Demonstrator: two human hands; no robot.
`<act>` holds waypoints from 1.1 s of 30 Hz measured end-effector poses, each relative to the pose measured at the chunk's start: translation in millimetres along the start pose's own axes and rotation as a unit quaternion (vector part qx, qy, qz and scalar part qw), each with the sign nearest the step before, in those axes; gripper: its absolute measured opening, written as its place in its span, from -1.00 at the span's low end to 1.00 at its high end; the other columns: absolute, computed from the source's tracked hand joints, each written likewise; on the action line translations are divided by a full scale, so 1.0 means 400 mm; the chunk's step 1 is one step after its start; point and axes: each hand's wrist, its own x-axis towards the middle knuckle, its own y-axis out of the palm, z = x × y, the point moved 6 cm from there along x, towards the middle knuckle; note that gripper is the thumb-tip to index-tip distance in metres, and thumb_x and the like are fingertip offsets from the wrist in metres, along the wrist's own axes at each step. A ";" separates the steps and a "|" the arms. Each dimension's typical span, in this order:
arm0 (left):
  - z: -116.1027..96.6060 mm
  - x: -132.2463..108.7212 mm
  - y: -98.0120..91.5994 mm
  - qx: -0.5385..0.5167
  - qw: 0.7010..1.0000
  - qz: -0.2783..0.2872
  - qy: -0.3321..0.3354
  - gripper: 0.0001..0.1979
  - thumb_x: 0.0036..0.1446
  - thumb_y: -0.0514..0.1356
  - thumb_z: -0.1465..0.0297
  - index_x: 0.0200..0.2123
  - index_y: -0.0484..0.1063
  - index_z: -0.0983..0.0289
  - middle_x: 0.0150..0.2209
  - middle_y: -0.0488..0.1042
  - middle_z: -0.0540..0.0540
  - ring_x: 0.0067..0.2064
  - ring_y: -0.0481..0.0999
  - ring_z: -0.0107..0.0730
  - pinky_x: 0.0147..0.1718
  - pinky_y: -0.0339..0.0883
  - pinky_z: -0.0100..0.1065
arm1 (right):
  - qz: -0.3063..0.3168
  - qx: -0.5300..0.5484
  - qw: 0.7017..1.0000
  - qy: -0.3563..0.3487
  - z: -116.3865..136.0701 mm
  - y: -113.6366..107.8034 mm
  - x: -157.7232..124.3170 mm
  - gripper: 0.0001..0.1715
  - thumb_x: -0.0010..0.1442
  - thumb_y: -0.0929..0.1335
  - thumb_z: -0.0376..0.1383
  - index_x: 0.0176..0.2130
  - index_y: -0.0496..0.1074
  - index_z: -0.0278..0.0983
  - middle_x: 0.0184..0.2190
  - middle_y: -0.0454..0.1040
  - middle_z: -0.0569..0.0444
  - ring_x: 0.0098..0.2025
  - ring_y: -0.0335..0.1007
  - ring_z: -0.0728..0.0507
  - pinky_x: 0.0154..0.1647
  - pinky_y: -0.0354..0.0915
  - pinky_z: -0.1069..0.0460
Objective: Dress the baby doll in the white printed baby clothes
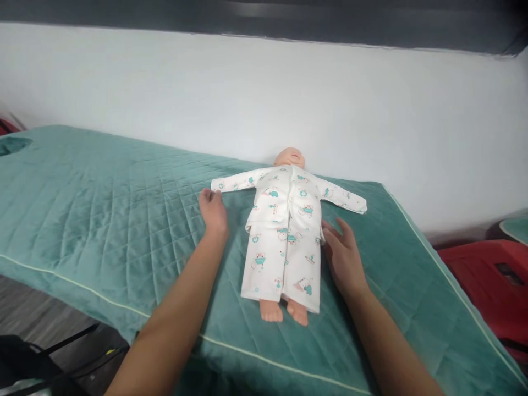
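A baby doll (286, 231) lies on its back on a teal quilted bed cover (103, 209), dressed in a white printed top and trousers, arms spread, bare feet toward me. My left hand (213, 212) rests on the cover just below the end of the doll's outstretched sleeve, fingers together and flat, holding nothing. My right hand (343, 254) lies beside the doll's hip and trouser leg, fingers spread and touching the edge of the clothing.
A white wall (371, 110) runs right behind the bed. A red plastic object (490, 286) stands on the floor at the right. Dark items (25, 363) lie on the floor at lower left. A round opening (14, 144) is in the cover at far left.
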 end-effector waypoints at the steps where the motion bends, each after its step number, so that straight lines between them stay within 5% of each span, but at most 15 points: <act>1: -0.011 -0.043 -0.019 0.036 0.999 0.013 0.013 -0.73 0.12 0.22 0.47 -0.08 0.37 0.24 0.11 0.39 0.09 0.18 0.34 -0.38 0.22 0.16 -0.30 | -0.010 -0.018 1.000 -0.021 0.000 -0.012 -0.043 -0.21 0.15 0.41 -0.06 0.27 0.11 -0.10 0.21 0.36 -0.03 0.21 0.33 -0.22 0.21 0.29 -0.20; 5: -0.063 -0.250 -0.078 0.262 0.942 0.191 0.084 -0.71 0.15 0.16 0.44 -0.04 0.43 0.23 0.02 0.47 0.13 0.08 0.43 -0.28 0.13 0.25 -0.20 | -0.008 -0.092 0.990 -0.104 0.013 -0.042 -0.204 -0.36 0.21 0.38 -0.13 0.22 0.20 -0.13 0.24 0.31 -0.05 0.27 0.23 -0.23 0.29 0.18 -0.26; 9: -0.106 -0.442 -0.139 0.336 0.864 0.346 0.144 -0.65 0.13 0.09 0.54 -0.02 0.40 0.18 0.05 0.39 0.11 0.08 0.40 -0.31 0.04 0.30 -0.25 | 0.145 -0.253 0.935 -0.203 0.056 0.013 -0.327 -0.31 0.25 0.34 -0.20 0.30 0.11 -0.08 0.32 0.15 -0.01 0.34 0.08 -0.25 0.29 0.17 -0.22; 11: -0.113 -0.492 -0.160 0.371 0.837 0.369 0.161 -0.61 0.11 0.08 0.57 0.00 0.37 0.18 0.04 0.35 0.12 0.08 0.38 -0.32 0.02 0.30 -0.26 | 0.225 -0.355 0.869 -0.264 0.074 0.063 -0.372 -0.25 0.24 0.34 -0.24 0.33 0.06 -0.11 0.32 0.15 -0.02 0.37 -0.01 -0.27 0.31 0.13 -0.24; 14: -0.104 -0.513 -0.165 0.430 0.805 0.365 0.183 -0.75 0.12 0.09 0.53 -0.11 0.37 0.23 -0.11 0.38 0.11 -0.05 0.39 -0.30 -0.05 0.30 -0.24 | 0.209 -0.466 0.794 -0.330 0.094 0.125 -0.392 -0.38 0.23 0.30 -0.35 0.25 0.18 -0.21 0.24 0.27 -0.09 0.34 0.01 -0.32 0.30 0.05 -0.33; 19: -0.104 -0.510 -0.152 0.469 0.797 0.334 0.182 -0.90 0.18 0.04 0.48 -0.30 0.34 0.25 -0.28 0.42 0.07 -0.20 0.39 -0.29 -0.18 0.27 -0.25 | 0.120 -0.539 0.760 -0.344 0.109 0.189 -0.368 -0.82 0.20 0.30 -0.43 -0.17 0.40 -0.27 -0.11 0.47 -0.10 0.03 0.29 -0.31 0.18 0.11 -0.32; 24: -0.140 -0.540 -0.179 0.423 0.842 0.316 0.110 -0.82 0.28 0.04 0.29 -0.30 0.33 0.25 -0.34 0.43 0.03 -0.29 0.41 -0.34 -0.25 0.27 -0.30 | 0.109 -0.500 0.773 -0.375 0.139 0.174 -0.391 -0.86 0.19 0.30 -0.45 -0.24 0.39 -0.25 -0.28 0.46 0.01 -0.11 0.31 -0.22 0.22 0.07 -0.26; 28: -0.152 -0.561 -0.195 0.420 0.847 0.303 0.117 -0.83 0.28 0.05 0.30 -0.29 0.33 0.25 -0.33 0.42 0.05 -0.28 0.42 -0.34 -0.23 0.31 -0.28 | 0.125 -0.461 0.791 -0.383 0.146 0.143 -0.424 -0.85 0.24 0.24 -0.44 -0.30 0.36 -0.24 -0.37 0.41 0.06 -0.17 0.30 -0.18 0.19 0.09 -0.25; 30: -0.165 -0.574 -0.188 0.430 0.839 0.290 0.163 -0.87 0.28 0.06 0.33 -0.24 0.34 0.26 -0.25 0.42 0.09 -0.19 0.43 -0.31 -0.17 0.34 -0.24 | 0.153 -0.412 0.826 -0.354 0.133 0.124 -0.421 -0.85 0.26 0.24 -0.41 -0.29 0.37 -0.23 -0.31 0.42 0.04 -0.13 0.30 -0.19 0.12 0.18 -0.21; 33: -0.197 -0.610 -0.153 0.430 0.810 0.292 0.270 -0.83 0.27 0.07 0.40 -0.08 0.33 0.26 -0.05 0.39 0.17 0.02 0.39 -0.27 0.00 0.34 -0.17 | 0.143 -0.269 0.923 -0.235 0.094 0.065 -0.379 -0.87 0.25 0.31 -0.29 -0.15 0.35 -0.21 -0.17 0.44 0.00 -0.05 0.33 -0.19 -0.03 0.32 -0.11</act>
